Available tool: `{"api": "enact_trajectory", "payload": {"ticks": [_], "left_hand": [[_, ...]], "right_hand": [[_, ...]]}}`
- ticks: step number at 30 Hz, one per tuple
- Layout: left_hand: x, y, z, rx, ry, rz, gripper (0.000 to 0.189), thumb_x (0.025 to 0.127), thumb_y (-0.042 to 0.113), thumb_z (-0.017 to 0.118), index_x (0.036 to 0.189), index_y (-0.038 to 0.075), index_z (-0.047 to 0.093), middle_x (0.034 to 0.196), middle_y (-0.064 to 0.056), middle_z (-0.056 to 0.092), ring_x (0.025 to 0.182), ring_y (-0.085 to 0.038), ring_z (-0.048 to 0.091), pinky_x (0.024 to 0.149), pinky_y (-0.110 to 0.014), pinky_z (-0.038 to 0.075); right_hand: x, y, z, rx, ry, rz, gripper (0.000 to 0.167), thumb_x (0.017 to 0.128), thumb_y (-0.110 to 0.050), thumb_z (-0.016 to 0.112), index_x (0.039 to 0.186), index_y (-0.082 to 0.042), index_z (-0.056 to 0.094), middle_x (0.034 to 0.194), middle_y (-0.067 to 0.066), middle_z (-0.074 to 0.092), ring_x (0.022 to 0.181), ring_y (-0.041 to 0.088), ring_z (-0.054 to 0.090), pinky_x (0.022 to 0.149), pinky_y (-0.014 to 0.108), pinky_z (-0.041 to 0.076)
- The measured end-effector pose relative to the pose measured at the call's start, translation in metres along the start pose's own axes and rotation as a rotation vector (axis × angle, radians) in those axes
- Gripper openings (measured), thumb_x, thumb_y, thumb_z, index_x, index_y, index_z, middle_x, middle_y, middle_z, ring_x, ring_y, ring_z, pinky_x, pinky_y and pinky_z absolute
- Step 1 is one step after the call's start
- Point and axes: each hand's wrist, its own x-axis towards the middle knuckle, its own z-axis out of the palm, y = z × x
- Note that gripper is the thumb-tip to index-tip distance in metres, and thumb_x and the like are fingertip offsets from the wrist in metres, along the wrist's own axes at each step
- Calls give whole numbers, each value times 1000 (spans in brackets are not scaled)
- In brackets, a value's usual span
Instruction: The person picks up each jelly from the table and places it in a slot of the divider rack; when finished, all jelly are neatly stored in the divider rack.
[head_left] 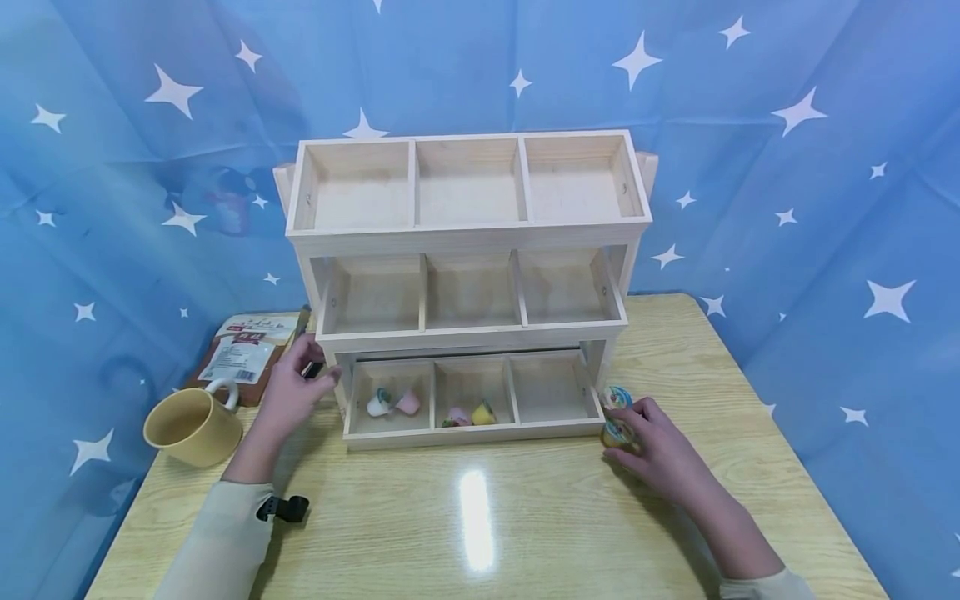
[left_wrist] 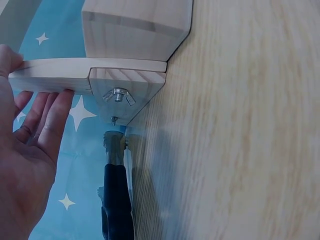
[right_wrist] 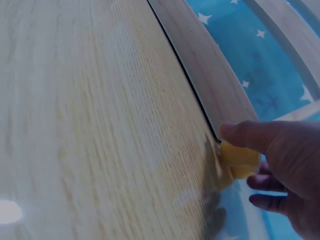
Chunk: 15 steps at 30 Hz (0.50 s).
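Observation:
A three-tier wooden shelf point(head_left: 468, 237) with divided trays stands on the table. My left hand point(head_left: 292, 387) is at its left side; in the left wrist view, thumb above and fingers below, it grips a wooden side slat point(left_wrist: 52, 75). At the bottom tray's right end, my right hand point(head_left: 660, 450) holds a small yellow cup point(right_wrist: 240, 159) between thumb and fingers, the thumb tip close to the tray's corner. Another small cup with a teal printed lid point(head_left: 617, 397) sits just behind it. The bottom tray holds small white point(head_left: 379, 403) and pink point(head_left: 408, 402) pieces, plus a yellow one point(head_left: 483, 413).
A yellow mug point(head_left: 193, 427) with a white handle stands left of my left arm. Behind it lie brown-and-white packets point(head_left: 243, 354). A black-handled thing point(left_wrist: 117, 200) is beside the shelf's left foot. A blue starry curtain point(head_left: 787, 208) surrounds the table point(head_left: 390, 525).

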Motion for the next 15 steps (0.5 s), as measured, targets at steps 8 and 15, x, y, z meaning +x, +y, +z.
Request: {"api": "enact_trajectory", "payload": {"ticks": [8,15], "left_hand": [[0,1,1,-12,3,-6,43,101,5,75,141,6,59,115,-17,66,109,-25,60,104,-66,47],[-1,4,1,-3,3,-22,41,102,7,75,140,7,59,116,-16,65,110,-26,60,100,-59,49]], "right_hand": [[-3,-1,4,12,-39,17,42,90,-20,95,126,-11,76,108,0,57,85,11,51,70,31,47],[-5,-2,3,4,-15,-13,37,88,-16,96,119,-13,76,109,-2,60,86,11,53,71,33,48]]}}
